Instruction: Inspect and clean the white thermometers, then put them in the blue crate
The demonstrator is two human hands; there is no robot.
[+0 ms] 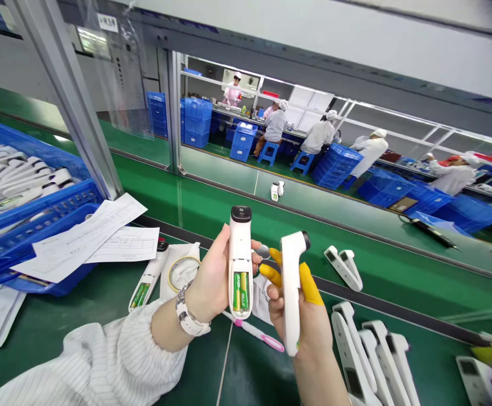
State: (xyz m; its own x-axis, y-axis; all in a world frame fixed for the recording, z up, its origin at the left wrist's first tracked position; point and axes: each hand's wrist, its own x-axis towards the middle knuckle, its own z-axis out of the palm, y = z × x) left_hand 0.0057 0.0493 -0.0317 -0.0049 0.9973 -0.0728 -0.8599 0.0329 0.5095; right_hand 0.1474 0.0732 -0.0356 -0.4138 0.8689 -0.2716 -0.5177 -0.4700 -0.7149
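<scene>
My left hand [214,276] is closed round a white infrared thermometer [241,239], held upright. Its uncovered battery bay shows two green-and-gold batteries [241,291]. Just to the right, my right hand [313,327] grips a second white infrared thermometer [290,282], seen from the side with its dark tip pointing right. Yellow finger cots cover some of that hand's fingers. Beneath the hands on the bench lie a pink-and-white toothbrush-like tool [257,334] and a roll of tape [184,273]. Another thermometer [148,279] with batteries showing lies left of the tape.
At the left, a blue basket [77,194] holds many thermometers, with paper sheets [93,234] across its edge. Several thermometers [370,355] lie at right. A green conveyor belt [212,200] runs behind, carrying a pair [344,268]. Metal posts [70,96] stand ahead; co-workers sit beyond.
</scene>
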